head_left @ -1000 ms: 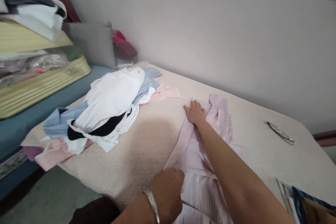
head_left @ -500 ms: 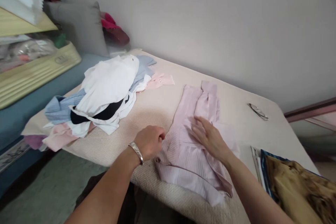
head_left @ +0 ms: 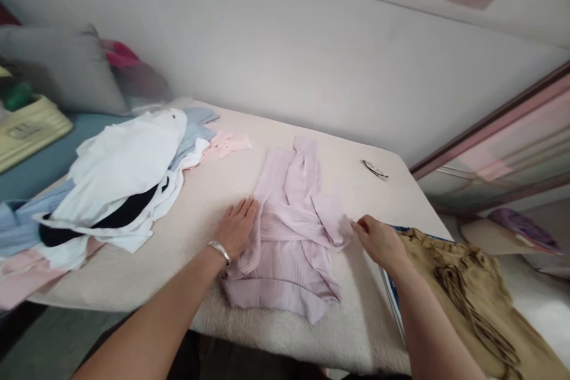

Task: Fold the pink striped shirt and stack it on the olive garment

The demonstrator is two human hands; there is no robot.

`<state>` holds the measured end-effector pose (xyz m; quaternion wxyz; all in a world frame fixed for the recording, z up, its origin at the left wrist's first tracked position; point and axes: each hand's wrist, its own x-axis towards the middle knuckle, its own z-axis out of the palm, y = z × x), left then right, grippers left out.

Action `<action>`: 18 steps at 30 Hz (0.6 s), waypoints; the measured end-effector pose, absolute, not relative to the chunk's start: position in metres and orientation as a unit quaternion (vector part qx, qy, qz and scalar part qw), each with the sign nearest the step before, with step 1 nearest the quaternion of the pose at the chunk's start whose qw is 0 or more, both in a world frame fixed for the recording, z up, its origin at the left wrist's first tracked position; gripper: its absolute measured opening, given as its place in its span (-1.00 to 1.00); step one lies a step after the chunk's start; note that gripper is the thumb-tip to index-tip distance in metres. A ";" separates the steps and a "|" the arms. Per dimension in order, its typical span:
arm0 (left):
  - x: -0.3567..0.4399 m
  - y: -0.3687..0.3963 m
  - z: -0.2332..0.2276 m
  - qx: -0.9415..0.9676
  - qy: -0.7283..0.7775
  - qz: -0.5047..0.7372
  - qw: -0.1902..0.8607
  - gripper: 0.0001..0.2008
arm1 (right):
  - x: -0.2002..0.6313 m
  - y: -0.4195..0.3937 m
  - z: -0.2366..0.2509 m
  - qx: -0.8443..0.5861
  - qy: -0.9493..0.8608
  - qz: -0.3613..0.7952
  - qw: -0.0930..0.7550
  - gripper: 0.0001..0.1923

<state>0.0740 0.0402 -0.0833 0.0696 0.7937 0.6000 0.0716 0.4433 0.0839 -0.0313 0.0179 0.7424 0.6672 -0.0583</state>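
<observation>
A pale pink striped shirt (head_left: pixel 289 231) lies partly folded on the cream table (head_left: pixel 338 166). My left hand (head_left: pixel 236 228), with a silver bracelet on the wrist, rests flat on the table and touches the shirt's left edge, fingers spread. My right hand (head_left: pixel 378 240) pinches the shirt's right edge where a folded sleeve ends.
A heap of white, blue, black and pink clothes (head_left: pixel 120 178) covers the table's left part. Eyeglasses (head_left: pixel 374 170) lie near the far right corner. A tan garment (head_left: pixel 472 291) lies at the right edge. A grey pillow (head_left: pixel 62 68) and a yellow case (head_left: pixel 31 130) are at the far left.
My view has swung to the right. My left hand opened from a fist and now lies flat at the shirt's left edge. My right hand slid off the shirt's middle to its right edge.
</observation>
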 end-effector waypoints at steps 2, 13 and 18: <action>0.073 0.044 -0.097 0.793 0.601 0.075 0.064 -0.35 | 0.438 0.087 -0.037 0.750 0.659 -0.062 0.005 -0.63; 0.069 0.095 -0.106 0.808 0.580 0.077 0.067 -0.49 | 0.391 0.089 -0.081 0.698 0.716 -0.018 0.000 -0.72; 0.068 0.093 -0.111 0.808 0.581 0.078 0.057 -0.50 | 0.425 0.102 -0.067 0.757 0.636 -0.078 -0.128 -0.71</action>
